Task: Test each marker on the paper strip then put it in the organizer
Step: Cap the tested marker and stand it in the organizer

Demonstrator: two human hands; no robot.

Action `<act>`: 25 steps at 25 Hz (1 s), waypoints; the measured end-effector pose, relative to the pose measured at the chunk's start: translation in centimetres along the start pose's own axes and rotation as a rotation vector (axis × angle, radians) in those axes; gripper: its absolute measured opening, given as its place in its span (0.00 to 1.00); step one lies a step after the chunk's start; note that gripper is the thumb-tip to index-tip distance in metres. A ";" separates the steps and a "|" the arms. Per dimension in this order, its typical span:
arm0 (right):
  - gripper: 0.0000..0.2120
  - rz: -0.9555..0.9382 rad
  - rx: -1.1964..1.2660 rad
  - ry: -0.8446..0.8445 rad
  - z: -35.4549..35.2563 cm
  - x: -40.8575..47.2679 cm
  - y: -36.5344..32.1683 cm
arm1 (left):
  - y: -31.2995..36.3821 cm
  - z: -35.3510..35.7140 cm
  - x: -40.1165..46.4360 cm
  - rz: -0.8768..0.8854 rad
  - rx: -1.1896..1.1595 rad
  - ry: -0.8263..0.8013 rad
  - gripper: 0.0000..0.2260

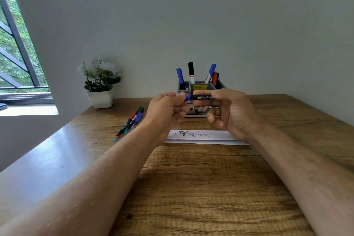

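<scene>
Organizer (199,87) holding upright markers (191,72), hands (229,110) gripping blue marker (200,97)

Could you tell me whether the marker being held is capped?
Cannot tell: the left hand covers the marker's blue end; the right hand grips its barrel.

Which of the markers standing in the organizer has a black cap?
The upright middle marker in the organizer: black cap, white barrel. The markers on either side, the left one and the right one, have blue caps.
</scene>
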State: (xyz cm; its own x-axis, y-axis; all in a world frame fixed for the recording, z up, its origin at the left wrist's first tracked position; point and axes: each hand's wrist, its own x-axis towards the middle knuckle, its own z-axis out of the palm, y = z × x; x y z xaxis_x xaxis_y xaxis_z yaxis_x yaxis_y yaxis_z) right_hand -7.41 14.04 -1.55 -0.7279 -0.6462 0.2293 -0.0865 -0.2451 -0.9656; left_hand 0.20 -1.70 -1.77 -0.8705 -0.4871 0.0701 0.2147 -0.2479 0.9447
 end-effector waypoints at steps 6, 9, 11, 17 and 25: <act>0.03 -0.160 -0.500 0.178 0.1 0.3 0.1 | 0.1 -0.4 0.3 0.076 -0.088 0.144 0.10; 0.06 -0.256 -0.733 0.175 0.3 0.1 0.6 | 0.0 -0.6 0.4 0.102 -0.052 0.188 0.10; 0.06 -0.289 -0.739 0.161 0.5 0.1 0.7 | -0.1 -0.5 0.4 0.113 -0.033 0.196 0.11; 0.04 -0.217 -0.680 0.132 0.9 0.1 0.9 | 0.3 -0.8 0.5 0.152 0.010 0.187 0.11; 0.08 -0.007 -0.437 0.130 0.7 0.2 1.0 | 0.1 0.3 -0.1 0.195 0.034 0.171 0.14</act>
State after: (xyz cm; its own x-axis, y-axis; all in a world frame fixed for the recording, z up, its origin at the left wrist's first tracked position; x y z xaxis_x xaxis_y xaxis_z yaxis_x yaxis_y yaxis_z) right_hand -7.19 13.15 -2.33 -0.8031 -0.5430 0.2453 -0.3502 0.0972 -0.9316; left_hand 0.18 -1.40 -1.62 -0.7261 -0.6580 0.1997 0.3538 -0.1085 0.9290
